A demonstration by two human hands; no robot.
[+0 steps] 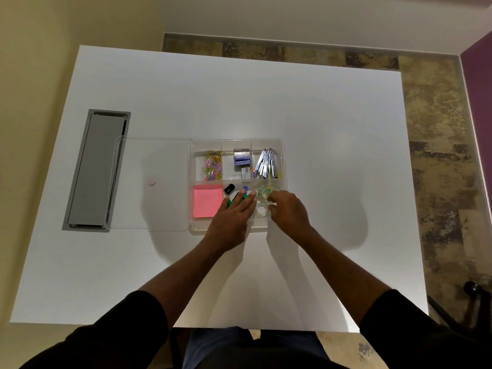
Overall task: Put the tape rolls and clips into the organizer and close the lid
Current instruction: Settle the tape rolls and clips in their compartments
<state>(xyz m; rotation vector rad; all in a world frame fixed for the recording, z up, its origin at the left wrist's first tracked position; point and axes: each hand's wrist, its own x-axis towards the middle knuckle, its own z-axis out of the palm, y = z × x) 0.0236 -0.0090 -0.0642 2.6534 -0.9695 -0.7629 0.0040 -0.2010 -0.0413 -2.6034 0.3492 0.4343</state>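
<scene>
A clear plastic organizer [283,155] with six compartments sits in the middle of the white table. Its clear lid [154,161] lies flat to its left. Clear tape rolls [263,193] fill the front right compartment. My right hand [288,209] reaches into that compartment, fingers curled around a roll. My left hand [234,213] lies flat over the front middle compartment, fingers spread, covering green and black clips [229,188]. Coloured paper clips [212,165] lie in the back left compartment.
Pink sticky notes [207,199] fill the front left compartment. A staple box [242,158] and metal tools [266,163] fill the back compartments. A grey cable hatch [93,169] is set into the table at left. A chair base [472,288] stands at the right.
</scene>
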